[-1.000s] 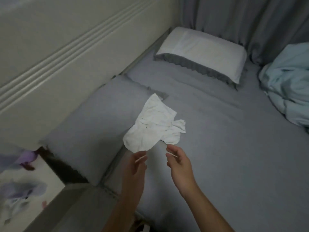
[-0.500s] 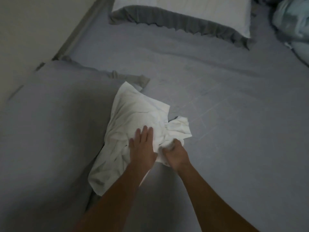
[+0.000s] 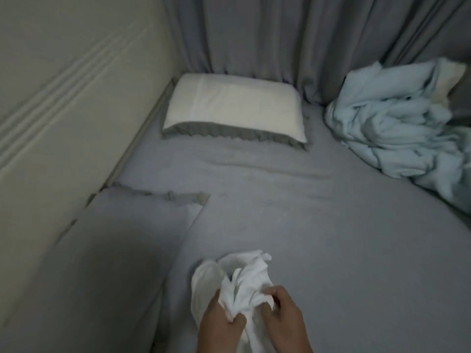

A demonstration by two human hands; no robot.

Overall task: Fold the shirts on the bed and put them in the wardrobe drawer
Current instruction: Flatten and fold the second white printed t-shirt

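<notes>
fingers (image 3: 235, 319) of both hands curl into a bunched white shirt (image 3: 242, 284) at the bottom of the view; the left hand (image 3: 220, 324) pinches a gathered fold between thumb and fingers, and the right hand (image 3: 283, 317) grips the cloth just beside it, knuckles up.

the bed (image 3: 293, 212) fills most of the view, covered in a smooth grey sheet with a few shallow creases running across the middle. grey curtains (image 3: 293, 42) hang in long vertical pleats behind it, and a pale padded headboard (image 3: 63, 98) with raised parallel ribs runs along the left side. a flat grey pillow (image 3: 114, 250) with a frilled edge lies by that headboard, near the hands. a crumpled pale blue blanket (image 3: 397, 126) is heaped in soft, thick folds at the far right. a plump rectangular white pillow (image 3: 229, 108) with a grey ruffled border lies at the far end against the curtains. the shirt is thin, soft and heavily wrinkled, lifted into a loose bundle above the sheet near the bed's near edge, beside the grey pillow.

half a second ago the shirt lay spread partly over the grey pillow, with the left hand pressing flat on it and the right gathering one edge; now it is off the pillow and scrunched between both hands, and the view has tilted up to take in the curtains and blanket.
</notes>
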